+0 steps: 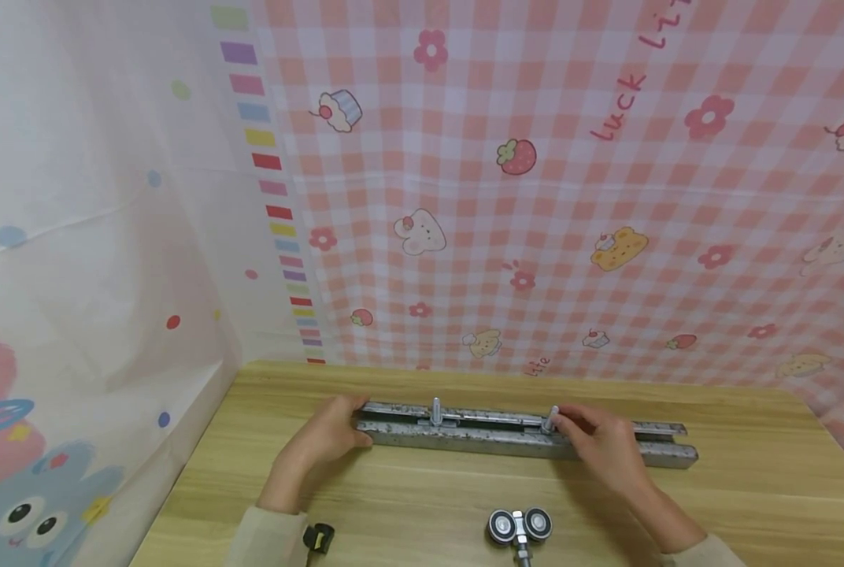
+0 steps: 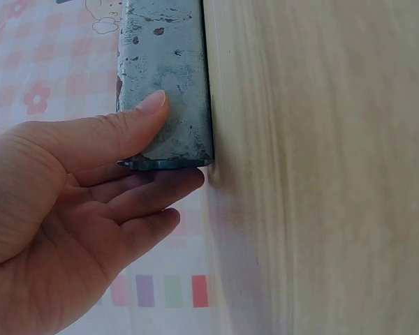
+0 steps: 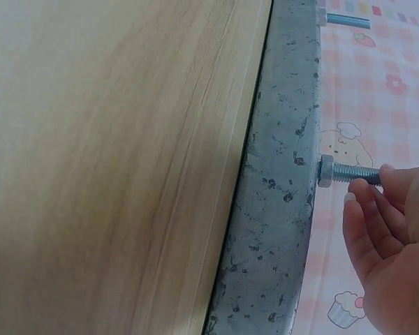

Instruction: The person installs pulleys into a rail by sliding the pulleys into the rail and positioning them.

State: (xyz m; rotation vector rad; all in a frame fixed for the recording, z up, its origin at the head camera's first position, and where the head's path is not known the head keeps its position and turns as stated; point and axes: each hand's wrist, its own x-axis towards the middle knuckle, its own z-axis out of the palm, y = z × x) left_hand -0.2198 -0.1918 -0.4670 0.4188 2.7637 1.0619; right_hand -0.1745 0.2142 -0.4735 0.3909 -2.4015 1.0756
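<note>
A long, speckled grey metal channel rail [image 1: 479,443] lies across the wooden table, its slot facing up. Two threaded bolts stand upright from the slot: a left bolt [image 1: 436,411] and a right bolt [image 1: 552,419]. My left hand [image 1: 327,435] holds the rail's left end, with the thumb [image 2: 136,125] on the side face and the other fingers by the end. With thumb and fingertips, my right hand [image 1: 606,447] pinches the right bolt by its threaded shank [image 3: 354,172], above a hex nut [image 3: 326,172].
A twin-wheel roller trolley [image 1: 520,524] with a threaded stem lies on the table [image 1: 408,504] in front of the rail. Near the left sleeve is a small black and yellow object [image 1: 319,538], partly cut off. A pink checked cloth [image 1: 464,197] hangs behind.
</note>
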